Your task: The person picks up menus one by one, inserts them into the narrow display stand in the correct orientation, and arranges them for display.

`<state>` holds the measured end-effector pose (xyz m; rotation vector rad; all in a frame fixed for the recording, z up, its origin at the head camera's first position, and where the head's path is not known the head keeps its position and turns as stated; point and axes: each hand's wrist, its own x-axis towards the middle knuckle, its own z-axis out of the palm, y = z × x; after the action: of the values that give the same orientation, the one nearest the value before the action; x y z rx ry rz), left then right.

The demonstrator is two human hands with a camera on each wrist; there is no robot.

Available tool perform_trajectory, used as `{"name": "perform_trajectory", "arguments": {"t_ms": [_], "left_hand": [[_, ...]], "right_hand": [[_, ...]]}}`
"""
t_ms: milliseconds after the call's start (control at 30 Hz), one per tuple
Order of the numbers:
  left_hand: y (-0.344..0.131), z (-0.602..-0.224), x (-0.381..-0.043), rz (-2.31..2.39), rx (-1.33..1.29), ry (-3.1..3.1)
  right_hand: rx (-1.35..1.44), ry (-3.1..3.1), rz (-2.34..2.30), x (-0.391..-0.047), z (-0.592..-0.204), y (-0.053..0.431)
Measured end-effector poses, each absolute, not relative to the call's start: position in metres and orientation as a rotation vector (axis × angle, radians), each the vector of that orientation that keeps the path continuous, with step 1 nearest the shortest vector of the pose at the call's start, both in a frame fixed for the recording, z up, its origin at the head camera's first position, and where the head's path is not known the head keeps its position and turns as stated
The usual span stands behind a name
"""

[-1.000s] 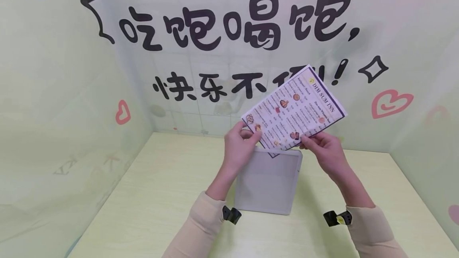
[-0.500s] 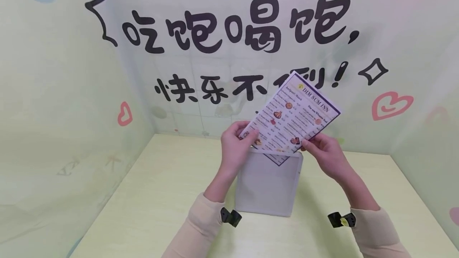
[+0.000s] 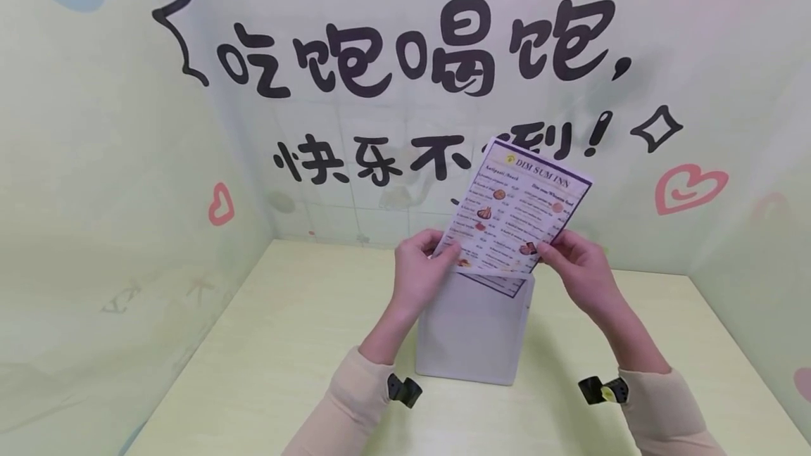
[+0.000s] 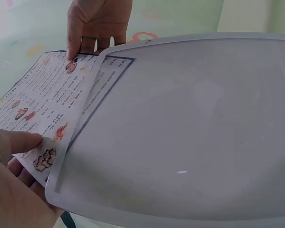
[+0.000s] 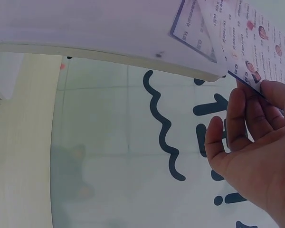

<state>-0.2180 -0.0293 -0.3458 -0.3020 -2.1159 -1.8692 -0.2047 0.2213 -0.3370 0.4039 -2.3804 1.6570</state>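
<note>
A printed menu sheet [image 3: 507,210] headed "DIM SUM INN" is tilted, its lower edge inside the top opening of a clear-fronted, pale display stand [image 3: 472,333]. My left hand [image 3: 421,266] pinches the sheet's lower left edge between thumb and fingers, right at the stand's top corner. On the other side my right hand [image 3: 579,266] pinches the right edge with its thumb in front. In the left wrist view the menu's bottom corner [image 4: 109,71] shows through the clear front. The right wrist view has the right thumb and fingers [image 5: 275,95] on the sheet's edge.
The stand is upright on a light wooden table [image 3: 285,343]. Behind it hangs a pale printed backdrop [image 3: 355,104] with large black characters and hearts; similar sheeting closes in the left and right sides.
The menu has come down and turned to a more upright angle, and more of its lower edge is now inside the stand. Both hands moved slightly down with it.
</note>
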Motion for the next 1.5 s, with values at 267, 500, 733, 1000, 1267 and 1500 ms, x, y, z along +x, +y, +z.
{"name": "perform_trajectory", "arguments": {"t_ms": [267,500,733,1000,1267,1500], "left_hand": [[-0.032,-0.35,-0.219,-1.845,-0.282,-2.203],[-0.034,-0.353,-0.219,-1.828,-0.249,-2.239],[-0.035,-0.356,-0.219,-1.848,-0.241,-2.243],[-0.038,-0.353,-0.219,-1.895,-0.259,-2.154],[-0.038,-0.349,-0.22,-1.925,-0.26,-2.138],[-0.038,-0.349,-0.219,-1.937,-0.278,-2.097]], "right_hand": [[0.391,-2.327,1.669,-0.206,-0.337,0.218],[0.363,-2.314,1.628,-0.207,-0.337,0.214],[0.355,-2.309,1.625,-0.207,-0.338,0.211],[0.4,-2.329,1.615,-0.207,-0.342,0.208],[0.407,-2.4,1.58,-0.204,-0.347,0.209],[0.42,-2.408,1.6,-0.203,-0.351,0.211]]}}
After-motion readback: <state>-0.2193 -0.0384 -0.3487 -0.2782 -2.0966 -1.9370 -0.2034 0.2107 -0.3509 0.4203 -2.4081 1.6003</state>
